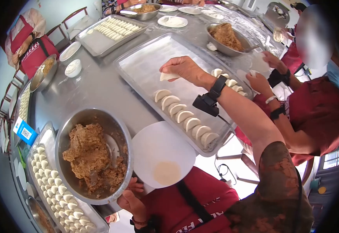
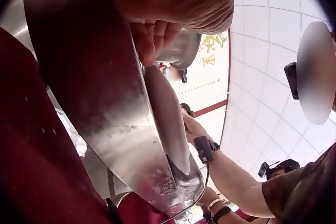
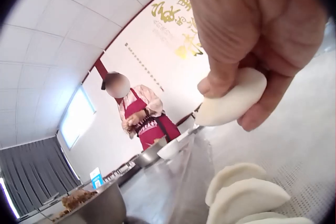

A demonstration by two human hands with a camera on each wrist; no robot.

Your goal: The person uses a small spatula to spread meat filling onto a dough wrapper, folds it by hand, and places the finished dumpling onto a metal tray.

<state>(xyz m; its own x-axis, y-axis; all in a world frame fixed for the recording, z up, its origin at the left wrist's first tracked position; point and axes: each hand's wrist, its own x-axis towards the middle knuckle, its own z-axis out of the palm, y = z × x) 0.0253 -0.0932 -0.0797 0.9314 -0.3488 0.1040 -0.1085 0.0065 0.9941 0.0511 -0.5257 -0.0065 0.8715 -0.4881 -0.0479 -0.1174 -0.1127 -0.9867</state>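
My right hand (image 1: 189,70) pinches a white, half-moon dumpling (image 3: 233,98) between thumb and fingers, over the large metal tray (image 1: 154,52). Below it on the tray runs a row of several dumplings (image 1: 183,116); in the right wrist view the held one is above their near end. Low in the head view, my left hand (image 1: 133,200) is at the side of a steel bowl (image 1: 127,155), its fingers loosely extended beside the rim. Brown minced filling (image 1: 86,149) fills the bowl, with a partly buried pale utensil (image 1: 112,147). A white plate (image 1: 158,139) adjoins the bowl.
Another tray (image 1: 47,136) packed with dumplings lies left of the bowl. Across the table are a further dumpling tray (image 1: 89,44) and a second filling bowl (image 1: 235,52). To the right, another person's hands (image 1: 259,83) work over the table near my tray.
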